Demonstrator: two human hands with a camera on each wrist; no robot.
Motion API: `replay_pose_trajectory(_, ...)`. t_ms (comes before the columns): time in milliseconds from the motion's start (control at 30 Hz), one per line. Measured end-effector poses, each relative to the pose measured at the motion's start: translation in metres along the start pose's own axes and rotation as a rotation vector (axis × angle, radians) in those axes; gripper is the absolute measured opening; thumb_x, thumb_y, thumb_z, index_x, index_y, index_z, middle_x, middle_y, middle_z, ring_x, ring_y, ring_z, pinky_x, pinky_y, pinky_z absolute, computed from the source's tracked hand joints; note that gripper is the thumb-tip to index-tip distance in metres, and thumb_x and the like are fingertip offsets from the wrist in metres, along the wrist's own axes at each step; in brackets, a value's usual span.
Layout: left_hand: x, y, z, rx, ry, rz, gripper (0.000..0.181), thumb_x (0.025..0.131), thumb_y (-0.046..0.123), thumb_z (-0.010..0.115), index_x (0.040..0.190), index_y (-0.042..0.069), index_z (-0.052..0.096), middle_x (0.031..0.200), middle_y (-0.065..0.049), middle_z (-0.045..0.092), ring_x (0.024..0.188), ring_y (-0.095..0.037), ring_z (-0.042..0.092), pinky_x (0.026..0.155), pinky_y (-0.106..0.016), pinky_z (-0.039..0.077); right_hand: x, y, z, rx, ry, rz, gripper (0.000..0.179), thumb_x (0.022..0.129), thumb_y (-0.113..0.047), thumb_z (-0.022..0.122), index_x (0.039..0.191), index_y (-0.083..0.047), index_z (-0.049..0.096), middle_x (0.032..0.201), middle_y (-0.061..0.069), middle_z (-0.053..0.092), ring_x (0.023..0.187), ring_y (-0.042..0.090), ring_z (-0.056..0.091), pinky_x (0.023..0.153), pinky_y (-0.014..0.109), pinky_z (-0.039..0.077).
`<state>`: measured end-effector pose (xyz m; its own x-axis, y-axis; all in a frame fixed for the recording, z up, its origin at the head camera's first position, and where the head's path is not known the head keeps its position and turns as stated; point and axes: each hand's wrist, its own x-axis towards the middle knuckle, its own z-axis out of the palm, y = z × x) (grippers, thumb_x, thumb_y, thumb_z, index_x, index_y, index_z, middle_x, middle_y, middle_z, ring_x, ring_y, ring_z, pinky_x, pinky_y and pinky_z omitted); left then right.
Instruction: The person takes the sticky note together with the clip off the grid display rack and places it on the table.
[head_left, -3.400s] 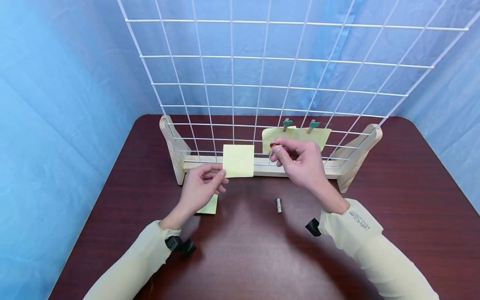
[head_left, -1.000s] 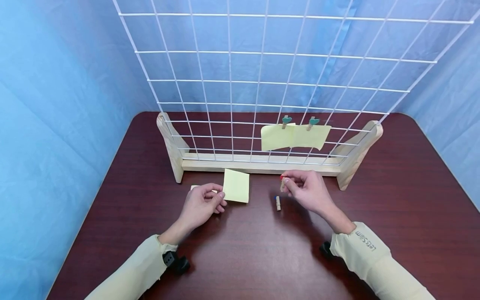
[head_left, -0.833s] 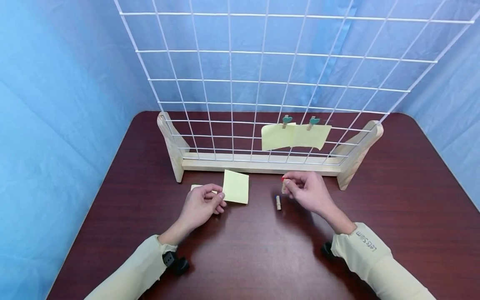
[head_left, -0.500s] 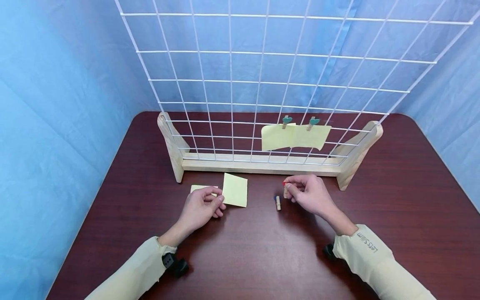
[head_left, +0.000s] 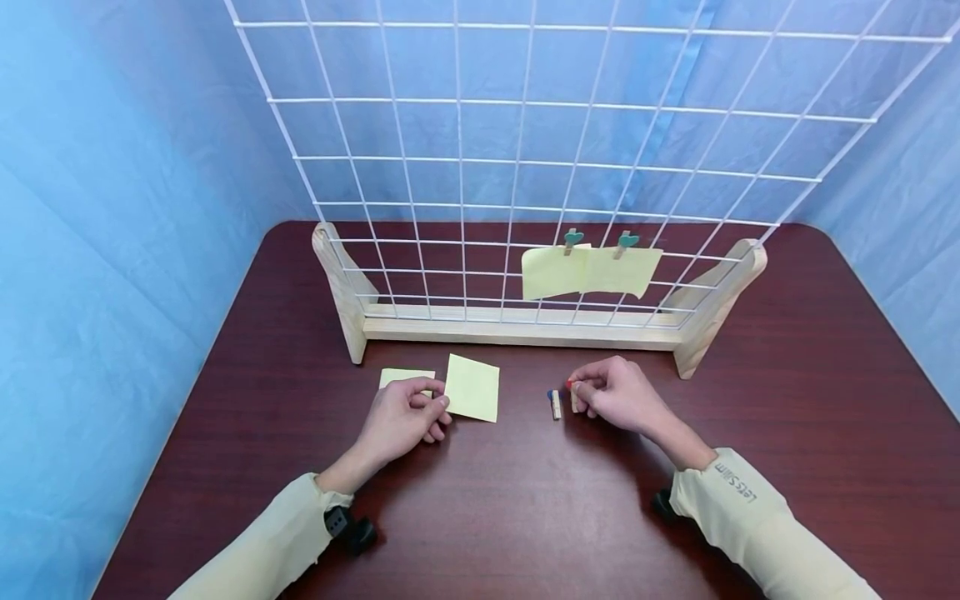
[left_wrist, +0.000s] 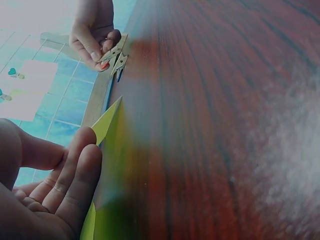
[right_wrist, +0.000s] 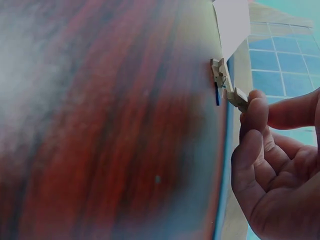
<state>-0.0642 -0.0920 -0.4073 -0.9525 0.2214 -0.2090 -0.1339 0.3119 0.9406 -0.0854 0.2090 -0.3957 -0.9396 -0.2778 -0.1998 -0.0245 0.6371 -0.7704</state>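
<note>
My left hand [head_left: 399, 421] pinches the left edge of a yellow sticky note [head_left: 472, 389], which tilts low over the table in front of the stand. Another yellow sticky note or pad [head_left: 405, 376] lies behind that hand, partly covered by it. Between thumb and fingertips my right hand [head_left: 624, 395] pinches a small wooden clothespin [head_left: 574, 400] with a red top, held low near the table. Just left of it lies a second clothespin [head_left: 556, 405] with a blue decoration. In the right wrist view the pinched clothespin [right_wrist: 238, 98] shows beyond the fingertips.
A white wire grid [head_left: 461, 158] stands in a wooden base [head_left: 517, 333] behind the hands. Two yellow notes [head_left: 551, 275] hang on its lower right, held by clothespins with green hearts [head_left: 573, 239]. Blue curtains [head_left: 135, 167] surround the dark red table [head_left: 480, 517].
Both hands have come down from in front of the grid towards the table, bringing the sticky note and the red clothespin. Over the last second they have sunk slightly further.
</note>
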Motion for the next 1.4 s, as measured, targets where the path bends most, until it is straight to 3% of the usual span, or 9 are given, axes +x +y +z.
replay_pose_trajectory(233, -0.001, -0.002, 0.0, 0.026, -0.006, -0.029, 0.027, 0.084, 0.007, 0.057, 0.11, -0.001, 0.057, 0.065, -0.012, 0.066, 0.048, -0.02, 0.062, 0.047, -0.031, 0.052, -0.001, 0.003, 0.003, -0.012, -0.038, 0.001, 0.018, 0.082, -0.004, 0.049, 0.087, -0.002, 0.065, 0.059, 0.0, 0.061, 0.051, 0.012, 0.056, 0.045, 0.025, 0.045)
replay_pose_trajectory(533, -0.002, -0.003, -0.001, 0.084, -0.017, -0.02, 0.035, 0.083, 0.008, 0.058, 0.117, 0.0, 0.054, 0.063, -0.01, 0.065, 0.048, -0.019, 0.062, 0.046, -0.031, 0.051, 0.0, 0.007, 0.003, -0.036, -0.051, 0.005, 0.017, 0.083, -0.009, 0.05, 0.086, -0.005, 0.066, 0.056, -0.002, 0.059, 0.047, 0.009, 0.054, 0.045, 0.025, 0.045)
replay_pose_trajectory(900, -0.005, -0.002, 0.001, 0.202, 0.005, -0.023, 0.04, 0.083, 0.011, 0.059, 0.122, 0.006, 0.053, 0.055, -0.003, 0.063, 0.04, -0.016, 0.058, 0.039, -0.03, 0.048, 0.0, 0.011, 0.003, -0.039, -0.025, 0.011, 0.017, 0.084, -0.012, 0.053, 0.09, -0.005, 0.067, 0.057, -0.004, 0.061, 0.049, 0.011, 0.057, 0.045, 0.026, 0.046)
replay_pose_trajectory(1400, -0.007, 0.001, -0.001, 0.23, 0.017, -0.019, 0.041, 0.082, 0.013, 0.059, 0.123, 0.008, 0.054, 0.054, -0.002, 0.062, 0.039, -0.016, 0.057, 0.038, -0.03, 0.047, -0.002, 0.011, 0.002, -0.051, -0.006, 0.013, 0.016, 0.084, -0.016, 0.056, 0.091, -0.006, 0.067, 0.058, -0.004, 0.061, 0.05, 0.011, 0.058, 0.044, 0.027, 0.046)
